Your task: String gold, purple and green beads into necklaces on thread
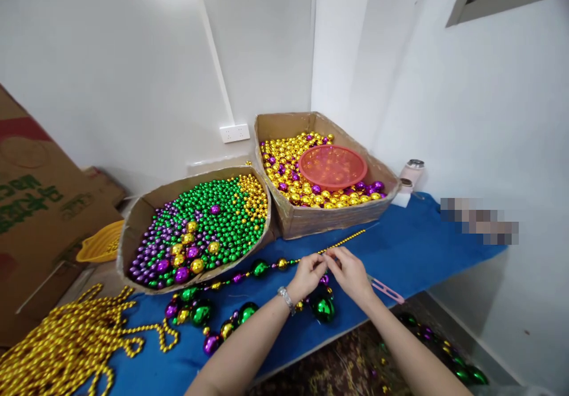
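Observation:
My left hand (308, 274), with a watch on the wrist, is closed in a pinch near the middle of the blue cloth (413, 254). My right hand (349, 270) is pinched too, its fingertips meeting those of the left. What lies between the fingertips is too small to make out. A thin string of small gold beads (351, 238) runs just behind the hands. To the left lies a strand with a large green ball (259, 268) and purple and gold ones. Under my hands hangs another large green ball (323, 308). A pink tool (386, 290) lies beside my right hand.
Two cardboard boxes hold beads: one mostly green (128, 236), one gold and purple (288, 221) with a red basket (333, 166). Gold bead chains (57, 342) are piled front left. A pink flask (413, 172) stands back right; more strands (444, 348) hang or lie below.

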Demonstrator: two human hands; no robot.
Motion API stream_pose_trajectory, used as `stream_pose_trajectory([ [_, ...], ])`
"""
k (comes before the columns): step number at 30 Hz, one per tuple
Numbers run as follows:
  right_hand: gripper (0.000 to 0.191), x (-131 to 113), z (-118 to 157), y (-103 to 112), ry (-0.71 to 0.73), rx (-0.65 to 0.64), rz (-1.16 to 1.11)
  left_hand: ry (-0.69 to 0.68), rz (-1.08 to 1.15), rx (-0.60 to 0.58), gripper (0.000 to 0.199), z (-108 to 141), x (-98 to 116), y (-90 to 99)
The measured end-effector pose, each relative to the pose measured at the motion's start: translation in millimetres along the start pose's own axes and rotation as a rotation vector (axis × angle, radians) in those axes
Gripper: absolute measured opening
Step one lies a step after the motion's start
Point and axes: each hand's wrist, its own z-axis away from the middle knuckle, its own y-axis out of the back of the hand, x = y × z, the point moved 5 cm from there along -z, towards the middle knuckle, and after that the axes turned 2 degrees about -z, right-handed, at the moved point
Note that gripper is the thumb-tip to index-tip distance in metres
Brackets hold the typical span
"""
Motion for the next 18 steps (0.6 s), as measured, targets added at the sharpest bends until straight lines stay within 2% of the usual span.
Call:
stream_pose_trajectory([
  [5,0.035,19,-25,34,-0.131,0.168,-0.101,0.061,0.049,-0.056,0.035,-4,-7,-2.3],
  [11,0.031,76,-41,85,-0.363,0.386,-0.167,0.101,0.044,-0.071,0.034,-7,-18,12.0],
  [15,0.028,121,-30,109,-0.573,0.426,-0.126,0.113,0.078,-0.056,0.033,-6,-13,21.9],
  [18,0.029,146,-15,120,-0.701,0.371,-0.039,0.125,0.125,-0.027,0.034,-4,-4,27.7],
])
